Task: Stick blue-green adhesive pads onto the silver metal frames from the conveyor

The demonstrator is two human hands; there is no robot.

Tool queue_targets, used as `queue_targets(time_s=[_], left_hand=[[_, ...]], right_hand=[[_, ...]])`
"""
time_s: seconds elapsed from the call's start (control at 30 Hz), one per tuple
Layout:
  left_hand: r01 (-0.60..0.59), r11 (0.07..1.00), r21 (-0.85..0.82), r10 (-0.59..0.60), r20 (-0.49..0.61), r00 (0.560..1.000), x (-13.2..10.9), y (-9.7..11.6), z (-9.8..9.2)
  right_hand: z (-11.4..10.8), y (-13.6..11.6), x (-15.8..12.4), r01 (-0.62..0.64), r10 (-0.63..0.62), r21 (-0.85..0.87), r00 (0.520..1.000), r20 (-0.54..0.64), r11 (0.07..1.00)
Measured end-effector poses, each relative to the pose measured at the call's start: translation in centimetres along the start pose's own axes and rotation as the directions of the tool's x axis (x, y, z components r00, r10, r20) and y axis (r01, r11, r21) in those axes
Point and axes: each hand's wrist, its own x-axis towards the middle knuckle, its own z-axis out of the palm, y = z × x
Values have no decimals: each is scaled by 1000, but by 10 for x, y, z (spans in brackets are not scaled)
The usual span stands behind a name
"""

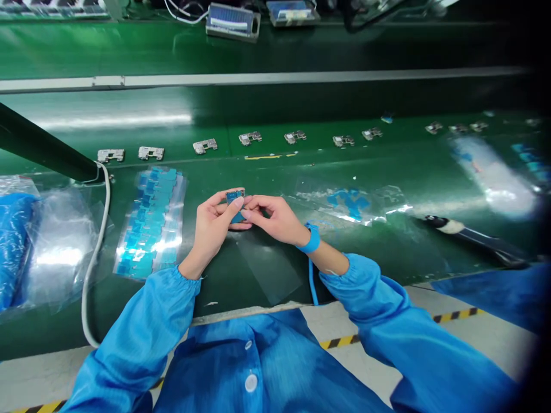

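Observation:
In front of my chest, a small blue circuit board (233, 197) is held up off the bench. My left hand (215, 221) grips it, thumb across its face and fingers behind. My right hand (275, 218) is closed at the board's right edge, thumb and fingertips pinched against it; whether a thin film is between them I cannot make out. A flat blue area (237, 217) shows below the left thumb. A blue wrist strap (310, 238) circles my right wrist. To the left lies a clear sheet of blue film pieces (150, 223).
Several metal-covered boards (205, 145) sit in a row across the green bench (206, 189). Loose blue film scraps (350, 202) lie on clear plastic at right, near a black-handled tool (469, 235). A white cable (95, 258), plastic bags (60, 246) and a dark post (47, 143) stand left.

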Motion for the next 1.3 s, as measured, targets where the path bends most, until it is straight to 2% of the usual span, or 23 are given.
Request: queue_targets(time_s=[0.07, 0.13, 0.2, 0.27, 0.3, 0.33, 0.43, 0.57, 0.63, 0.7, 0.77, 0.8, 0.83, 0.87, 0.93, 1.03, 1.07, 1.13, 1.17, 1.2, 1.23, 1.3], left_hand=[[7, 1000, -14, -7, -49, 999, 3, 6, -1], [-19, 1000, -17, 17, -111, 994, 6, 11, -4], [-72, 997, -2, 71, -155, 985, 8, 15, -8], [-119, 993, 26, 121, -176, 977, 10, 17, -13], [-134, 990, 34, 138, -184, 973, 11, 17, -15], [-142, 989, 36, 146, -190, 971, 12, 17, -17], [-147, 989, 23, 148, -195, 969, 14, 17, -19], [-150, 988, 27, 153, -167, 974, 14, 17, -18], [-149, 988, 34, 152, -152, 977, 15, 16, -18], [-152, 988, 38, 156, -142, 978, 15, 13, -18], [-163, 985, 56, 170, -131, 977, 17, 9, -18], [-173, 982, 75, 182, -124, 976, 17, 7, -18], [-189, 977, 94, 199, -109, 974, 18, 6, -18], [-215, 971, 105, 224, -81, 971, 18, 4, -17], [-303, 949, 90, 304, -1, 953, 18, 3, -14], [-428, 903, 22, 428, 31, 903, 16, 4, -10], [-445, 895, 6, 445, 4, 896, 15, 6, -10], [-449, 893, -26, 446, -81, 891, 16, 11, -12], [-443, 895, -49, 434, -125, 892, 17, 14, -15], [-431, 899, -70, 416, -166, 894, 18, 18, -17], [-415, 905, -91, 392, -201, 898, 19, 21, -20], [-383, 916, -121, 346, -247, 905, 21, 28, -26]], right_hand=[[-13, 4, 32, -36, 35, 10, 999, 34, 999], [-33, 9, 77, -25, 24, -59, 1000, -9, 998], [-56, 13, 126, -83, 70, -191, 995, -78, 978], [-80, 17, 167, -175, 126, -420, 982, -143, 890], [-91, 18, 182, -179, 116, -558, 982, -146, 810], [-101, 20, 192, -195, 127, -612, 980, -153, 767], [-122, 22, 203, -224, 166, -680, 975, -150, 699], [-131, 21, 194, -231, 201, -653, 972, -122, 721], [-126, 16, 185, -217, 200, -597, 975, -95, 772], [-112, 8, 172, -177, 161, -532, 984, -77, 828], [-88, -2, 152, -122, 97, -373, 992, -84, 920], [-73, -8, 141, -86, 67, -177, 992, -108, 981], [-56, -14, 130, -69, 73, 41, 990, -123, 997], [-39, -20, 118, -77, 105, 211, 987, -124, 974], [-6, -30, 97, -132, 177, 431, 982, -67, 893], [29, -36, 72, -227, 244, 564, 969, 45, 794], [34, -35, 66, -230, 239, 549, 969, 58, 804], [30, -28, 53, -154, 159, 365, 987, 16, 918], [23, -23, 47, -81, 84, 184, 996, -7, 980], [14, -16, 40, 4, -5, -47, 1000, -5, 999], [3, -9, 34, 84, -76, -282, 996, 40, 956], [-18, 6, 22, 159, -41, -573, 976, 213, 804]])
